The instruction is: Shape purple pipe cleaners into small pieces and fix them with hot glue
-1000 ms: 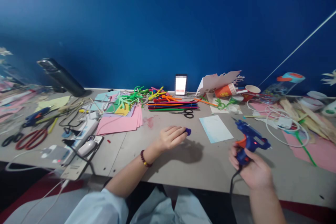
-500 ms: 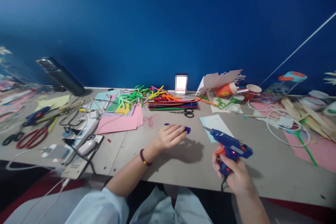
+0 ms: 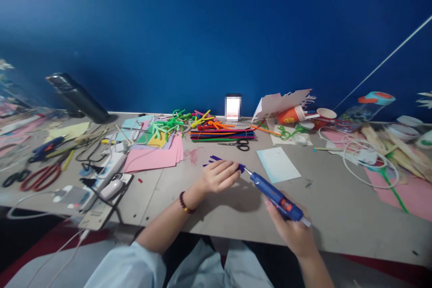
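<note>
In my left hand [image 3: 221, 176] is a piece of purple pipe cleaner [image 3: 241, 168]; its thin ends stick out past the knuckles on the left and a thicker, bundled end shows by the fingertips. My right hand [image 3: 292, 227] is wrapped round a blue hot glue gun [image 3: 276, 195] with a glue stick poking from its back. The gun's metal nozzle points up and left, at or very close to the bundled purple end. Whether they touch, I cannot tell. Both hands are above the grey table.
Small black scissors [image 3: 240, 145] lie before a bundle of coloured pipe cleaners [image 3: 222, 135]. A pale blue card [image 3: 278, 164] is right of centre. Pink paper [image 3: 153, 157], a power strip [image 3: 106, 175] and a phone [image 3: 101, 211] are on the left. White cable [image 3: 346, 155] coils at right.
My right hand has brought the glue gun left and turned it, so its nozzle is now at the purple pipe cleaner. My left hand has stayed nearly in place; more purple ends show.
</note>
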Demonstrator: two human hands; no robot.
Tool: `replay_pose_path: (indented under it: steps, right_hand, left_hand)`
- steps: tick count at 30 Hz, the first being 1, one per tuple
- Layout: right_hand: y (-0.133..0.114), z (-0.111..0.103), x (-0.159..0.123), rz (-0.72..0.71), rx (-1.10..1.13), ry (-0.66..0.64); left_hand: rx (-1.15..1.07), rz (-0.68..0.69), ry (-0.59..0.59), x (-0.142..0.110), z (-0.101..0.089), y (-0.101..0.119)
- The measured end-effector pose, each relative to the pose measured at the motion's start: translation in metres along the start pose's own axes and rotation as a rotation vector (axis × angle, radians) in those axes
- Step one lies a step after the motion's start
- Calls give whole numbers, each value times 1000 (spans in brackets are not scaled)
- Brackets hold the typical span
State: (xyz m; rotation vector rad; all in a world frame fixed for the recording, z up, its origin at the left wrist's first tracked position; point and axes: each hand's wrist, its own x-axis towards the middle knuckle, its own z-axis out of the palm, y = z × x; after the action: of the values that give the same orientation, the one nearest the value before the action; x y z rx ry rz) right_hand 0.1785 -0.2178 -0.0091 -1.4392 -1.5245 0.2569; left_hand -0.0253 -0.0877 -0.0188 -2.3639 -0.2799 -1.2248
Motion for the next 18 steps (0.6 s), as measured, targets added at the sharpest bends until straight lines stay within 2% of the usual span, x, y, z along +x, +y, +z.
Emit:
replay_pose_path:
  steps: [5,10,18]
  right_hand:
    - [5,-2,-1,-29,42,-81]
    - [8,-1,-2,-75,35,-56]
    - [7,-1,-2,-67,21,-55]
  left_hand:
    - [-32,-10,-15,-1,1,0]
    - [16,18,12,1,0,1]
    - [22,29,10,5,-2,1]
